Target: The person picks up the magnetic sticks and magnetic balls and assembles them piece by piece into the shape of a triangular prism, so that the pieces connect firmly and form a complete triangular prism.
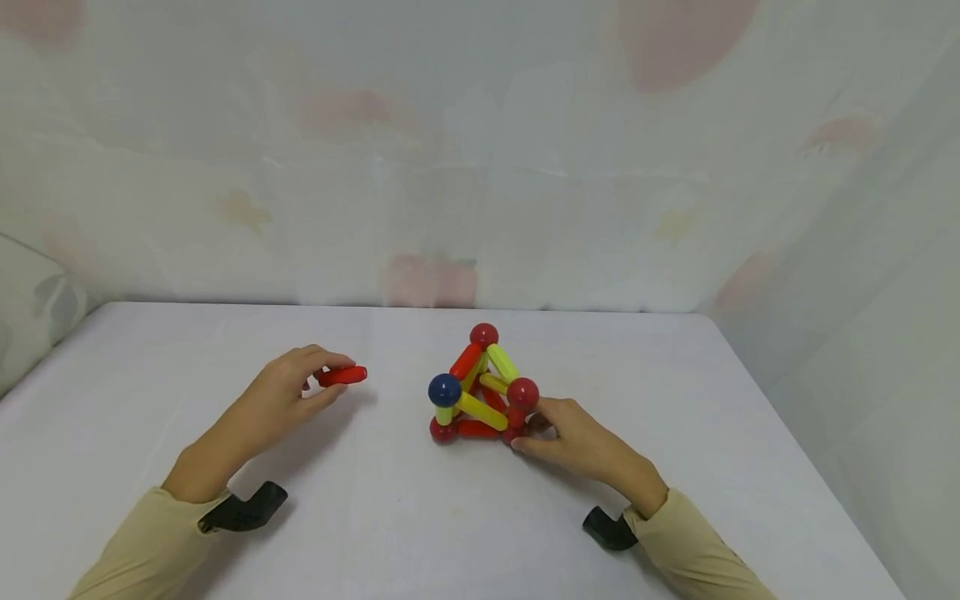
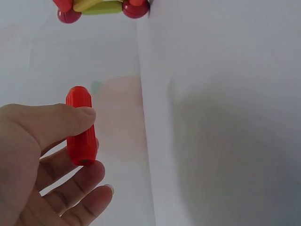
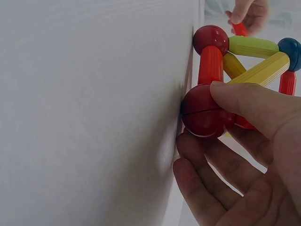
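My left hand (image 1: 270,406) is raised above the table on the left, pinching a red magnetic rod (image 2: 83,147) between thumb and fingers. Toward the middle stands a frame of magnetic rods and balls, with a red ball (image 1: 484,336) on top, a blue ball (image 1: 445,390) at its left and a yellow rod (image 1: 482,412) slanting across its front. My right hand (image 1: 585,440) grips the frame at its lower right corner. In the right wrist view, the thumb and fingers hold a dark red ball (image 3: 203,113) there, joined to a red rod (image 3: 210,66).
A white cloth covers the table (image 1: 360,517). Behind its far edge hangs a pale patterned curtain (image 1: 480,167), and more fabric (image 1: 862,333) hangs along the right side. Black wrist pieces (image 1: 243,510) stick out from both sleeves.
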A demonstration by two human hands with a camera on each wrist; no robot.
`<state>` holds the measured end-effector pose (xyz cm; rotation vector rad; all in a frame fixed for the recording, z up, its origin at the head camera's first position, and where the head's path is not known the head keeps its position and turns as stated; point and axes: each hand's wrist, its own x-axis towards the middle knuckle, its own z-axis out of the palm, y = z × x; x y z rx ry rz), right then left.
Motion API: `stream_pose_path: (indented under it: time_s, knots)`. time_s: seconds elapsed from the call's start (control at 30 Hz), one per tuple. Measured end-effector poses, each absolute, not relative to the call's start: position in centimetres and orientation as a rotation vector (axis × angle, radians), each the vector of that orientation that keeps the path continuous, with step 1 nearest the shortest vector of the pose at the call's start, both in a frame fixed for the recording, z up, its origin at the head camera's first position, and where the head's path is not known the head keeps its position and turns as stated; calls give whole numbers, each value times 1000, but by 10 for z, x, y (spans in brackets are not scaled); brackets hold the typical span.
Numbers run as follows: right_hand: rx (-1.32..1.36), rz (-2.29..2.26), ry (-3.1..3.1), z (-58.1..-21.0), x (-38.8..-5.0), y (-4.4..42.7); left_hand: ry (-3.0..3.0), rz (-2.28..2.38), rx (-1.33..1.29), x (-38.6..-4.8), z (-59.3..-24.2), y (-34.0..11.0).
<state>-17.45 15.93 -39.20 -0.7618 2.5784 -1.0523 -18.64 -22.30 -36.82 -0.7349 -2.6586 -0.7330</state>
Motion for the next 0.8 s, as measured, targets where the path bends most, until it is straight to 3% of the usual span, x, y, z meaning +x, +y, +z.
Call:
stream_pose_path:
  time_s: [0.8]
  knots:
    - [-779,-1038,2589,-392,-174,162,-2526,-833,-904,-182,-337,-163]
